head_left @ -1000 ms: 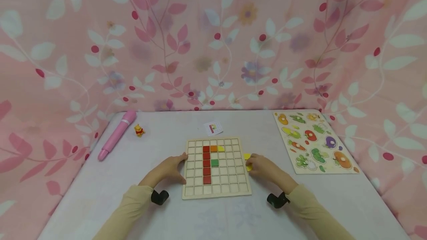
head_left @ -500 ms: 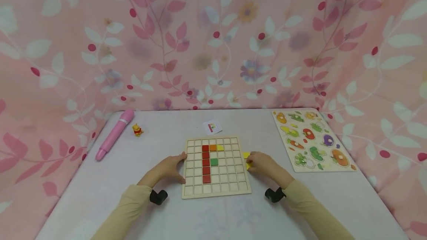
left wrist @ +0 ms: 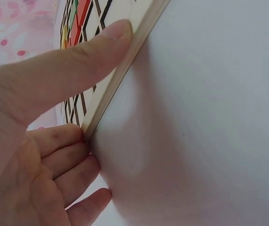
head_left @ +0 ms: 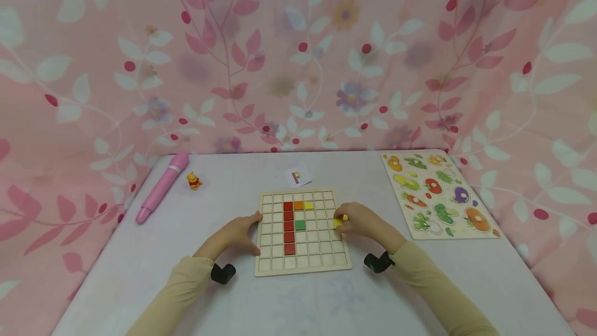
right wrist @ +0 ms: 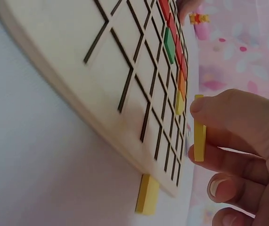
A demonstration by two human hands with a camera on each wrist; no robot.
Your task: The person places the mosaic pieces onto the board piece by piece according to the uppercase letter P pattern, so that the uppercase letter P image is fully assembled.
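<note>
A wooden grid board (head_left: 323,249) lies flat in the middle of the table. Set in its cells are a column of several red tiles (head_left: 289,226), an orange tile (head_left: 298,206), a yellow piece (head_left: 308,205) and a green tile (head_left: 300,225). Spread fingers of my left hand (head_left: 236,234) touch the board's left edge; in the left wrist view the thumb rests on its rim. My right hand (head_left: 364,220) pinches a yellow tile (right wrist: 199,134) between thumb and fingers, raised over the board's right border. Another yellow tile (right wrist: 147,195) lies on the table against that edge.
A small pattern card (head_left: 297,176) lies behind the board. To the right is a vegetable puzzle board (head_left: 406,206). A pink cylindrical object (head_left: 162,188) and a small yellow-and-red bear figure (head_left: 194,181) are at the left. A floral curtain (head_left: 298,66) hangs behind the table.
My right hand has lifted a yellow tile from beside the board and moved left, over the board's right border. My left hand stays at the left edge.
</note>
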